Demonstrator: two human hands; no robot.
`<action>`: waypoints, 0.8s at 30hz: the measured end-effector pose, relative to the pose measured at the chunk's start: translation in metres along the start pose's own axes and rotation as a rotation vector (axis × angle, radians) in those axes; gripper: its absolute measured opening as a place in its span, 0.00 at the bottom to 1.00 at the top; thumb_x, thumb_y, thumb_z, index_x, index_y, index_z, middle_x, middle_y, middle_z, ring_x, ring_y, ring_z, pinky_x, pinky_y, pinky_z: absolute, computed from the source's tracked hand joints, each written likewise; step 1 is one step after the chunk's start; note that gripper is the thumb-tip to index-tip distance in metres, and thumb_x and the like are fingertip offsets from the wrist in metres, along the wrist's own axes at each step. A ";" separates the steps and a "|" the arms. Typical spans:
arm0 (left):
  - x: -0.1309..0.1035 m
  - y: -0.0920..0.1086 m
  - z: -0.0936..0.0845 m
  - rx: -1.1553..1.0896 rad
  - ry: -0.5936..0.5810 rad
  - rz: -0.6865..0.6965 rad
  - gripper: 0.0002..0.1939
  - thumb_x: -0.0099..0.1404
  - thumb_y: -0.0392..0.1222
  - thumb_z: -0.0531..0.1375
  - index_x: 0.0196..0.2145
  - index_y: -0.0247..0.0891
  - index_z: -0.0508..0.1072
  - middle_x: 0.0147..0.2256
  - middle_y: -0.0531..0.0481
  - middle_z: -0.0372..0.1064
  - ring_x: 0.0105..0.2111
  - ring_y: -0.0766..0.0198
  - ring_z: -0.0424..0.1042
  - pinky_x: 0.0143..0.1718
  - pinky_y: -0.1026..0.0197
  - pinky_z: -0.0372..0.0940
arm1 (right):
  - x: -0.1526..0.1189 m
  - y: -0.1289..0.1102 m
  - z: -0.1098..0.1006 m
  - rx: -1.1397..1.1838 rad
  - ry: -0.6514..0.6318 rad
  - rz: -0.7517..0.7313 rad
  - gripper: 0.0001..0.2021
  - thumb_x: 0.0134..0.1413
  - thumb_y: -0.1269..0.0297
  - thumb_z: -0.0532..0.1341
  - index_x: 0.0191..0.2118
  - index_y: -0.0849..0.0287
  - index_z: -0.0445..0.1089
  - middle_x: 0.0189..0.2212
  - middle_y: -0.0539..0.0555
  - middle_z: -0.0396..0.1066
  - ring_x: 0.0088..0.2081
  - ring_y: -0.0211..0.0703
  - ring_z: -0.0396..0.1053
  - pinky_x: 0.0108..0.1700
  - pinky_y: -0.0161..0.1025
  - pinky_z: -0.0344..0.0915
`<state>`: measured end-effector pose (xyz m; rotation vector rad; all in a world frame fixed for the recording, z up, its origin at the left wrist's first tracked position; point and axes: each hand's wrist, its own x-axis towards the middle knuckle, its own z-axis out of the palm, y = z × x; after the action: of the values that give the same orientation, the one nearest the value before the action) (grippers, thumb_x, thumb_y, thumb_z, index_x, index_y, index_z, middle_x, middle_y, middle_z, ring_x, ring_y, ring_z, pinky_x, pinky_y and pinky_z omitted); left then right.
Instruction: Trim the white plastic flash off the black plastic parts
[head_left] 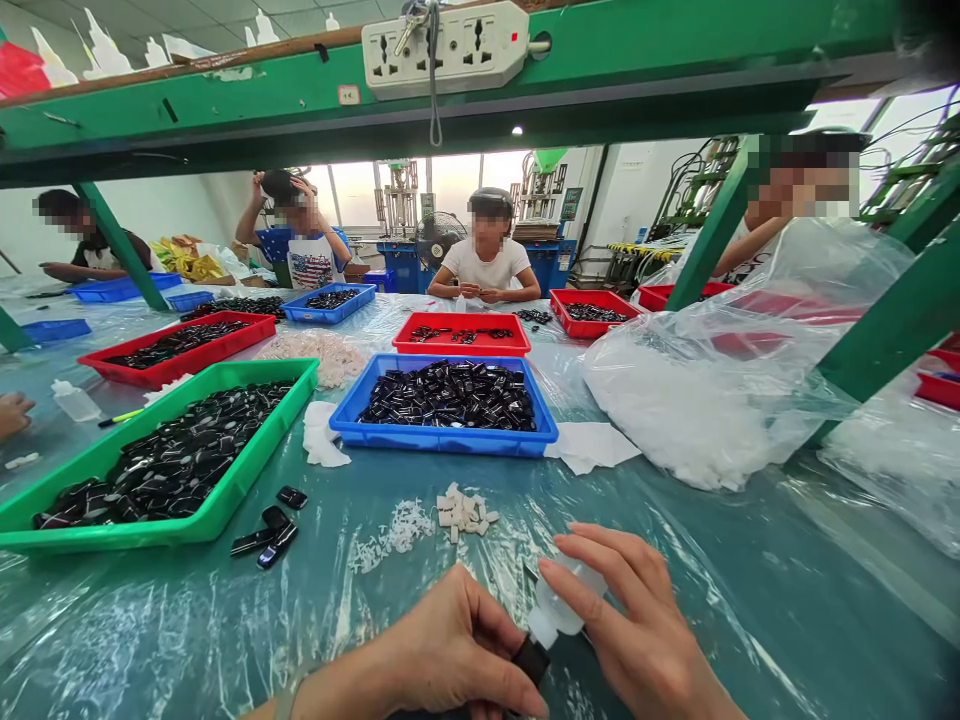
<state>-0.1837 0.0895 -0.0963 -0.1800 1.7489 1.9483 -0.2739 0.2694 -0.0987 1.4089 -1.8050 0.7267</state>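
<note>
Low in the middle of the head view, my left hand (457, 650) is closed around a small black part (531, 660), pinched between thumb and fingers. My right hand (637, 620) holds a translucent white bottle (566, 600), tilted so that its cap end meets the black part. Beyond my hands lie a small heap of cream-coloured pieces (463, 512) and a heap of thin white bits (403, 530). Several glossy black pieces (276, 535) lie on the table to the left.
A green tray (217, 520) and a blue tray (442, 440) hold many black pieces. Behind is a red tray (461, 347). A large plastic bag (697, 400) stands right. A green frame (225, 120) crosses overhead. People sit across the table; another person's hand (13, 413) shows left.
</note>
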 end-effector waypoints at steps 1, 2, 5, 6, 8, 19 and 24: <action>0.000 0.000 0.000 0.002 0.002 0.000 0.21 0.41 0.47 0.69 0.13 0.31 0.61 0.14 0.53 0.60 0.13 0.73 0.60 0.16 0.72 0.56 | 0.000 0.000 0.000 -0.004 0.001 -0.004 0.18 0.51 0.84 0.51 0.41 0.60 0.70 0.40 0.57 0.67 0.49 0.45 0.61 0.47 0.43 0.56; 0.000 0.000 0.000 0.004 0.002 -0.001 0.21 0.41 0.47 0.69 0.13 0.31 0.61 0.13 0.53 0.60 0.13 0.73 0.60 0.16 0.72 0.56 | 0.000 0.000 0.000 -0.005 -0.002 -0.010 0.17 0.51 0.84 0.50 0.40 0.60 0.70 0.40 0.57 0.67 0.49 0.45 0.61 0.47 0.43 0.57; 0.000 0.001 0.001 0.004 0.004 -0.005 0.21 0.41 0.46 0.69 0.13 0.31 0.61 0.13 0.53 0.59 0.13 0.73 0.59 0.15 0.72 0.56 | 0.002 0.000 -0.001 0.004 -0.005 -0.022 0.17 0.51 0.84 0.50 0.40 0.60 0.69 0.40 0.57 0.66 0.48 0.44 0.61 0.46 0.42 0.58; -0.001 0.001 0.001 0.005 0.005 -0.006 0.20 0.41 0.45 0.69 0.13 0.31 0.61 0.13 0.53 0.59 0.13 0.73 0.59 0.15 0.72 0.56 | 0.002 0.001 -0.002 0.007 -0.007 -0.022 0.17 0.51 0.84 0.50 0.40 0.60 0.69 0.40 0.57 0.66 0.49 0.43 0.61 0.46 0.42 0.59; -0.001 0.001 0.001 0.008 0.010 0.000 0.20 0.41 0.45 0.68 0.13 0.31 0.62 0.13 0.53 0.60 0.13 0.73 0.60 0.15 0.72 0.55 | 0.003 0.002 -0.002 0.012 -0.013 -0.030 0.17 0.51 0.84 0.50 0.40 0.60 0.68 0.40 0.57 0.65 0.49 0.43 0.60 0.46 0.42 0.59; 0.001 0.002 0.000 0.008 0.039 -0.034 0.20 0.38 0.47 0.69 0.15 0.30 0.64 0.13 0.53 0.59 0.13 0.72 0.61 0.15 0.71 0.57 | 0.001 0.005 -0.001 0.028 -0.035 -0.054 0.17 0.50 0.85 0.49 0.40 0.63 0.67 0.42 0.59 0.63 0.50 0.47 0.59 0.46 0.44 0.57; 0.000 -0.001 0.000 0.009 0.009 0.006 0.22 0.40 0.46 0.69 0.12 0.31 0.60 0.13 0.53 0.58 0.13 0.73 0.60 0.15 0.72 0.56 | 0.002 0.002 -0.001 -0.019 -0.031 -0.038 0.18 0.50 0.85 0.49 0.41 0.61 0.68 0.41 0.59 0.64 0.49 0.45 0.60 0.46 0.43 0.58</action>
<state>-0.1835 0.0900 -0.0969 -0.1809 1.7659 1.9467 -0.2757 0.2693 -0.0962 1.4457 -1.7993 0.6695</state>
